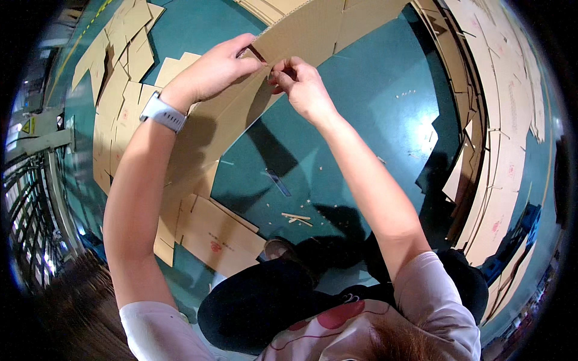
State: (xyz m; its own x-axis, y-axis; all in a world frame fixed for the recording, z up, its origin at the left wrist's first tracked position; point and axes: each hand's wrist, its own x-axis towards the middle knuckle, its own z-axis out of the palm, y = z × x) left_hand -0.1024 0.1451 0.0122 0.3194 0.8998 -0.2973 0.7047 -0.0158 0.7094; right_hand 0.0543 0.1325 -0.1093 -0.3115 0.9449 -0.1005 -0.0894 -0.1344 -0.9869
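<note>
A large brown cardboard sheet [313, 35] stands tilted on edge in front of me, running from the lower left to the upper right. My left hand [220, 67] is closed over its upper edge beside a dark slot, with the fingertips hidden behind the board. My right hand [303, 87] is pinched, thumb against fingers, at the sheet's near face just right of the slot. Whatever lies between those fingertips is too small to make out. A grey-white watch [162, 112] is on my left wrist.
Flat cardboard pieces [123, 90] lie at the left. Stacked cardboard [503, 114] curves along the right. On the green floor [361, 78] are a thin dark blade-like strip [278, 182] and small cardboard scraps [296, 218]. A printed cardboard piece [220, 237] lies near my knees.
</note>
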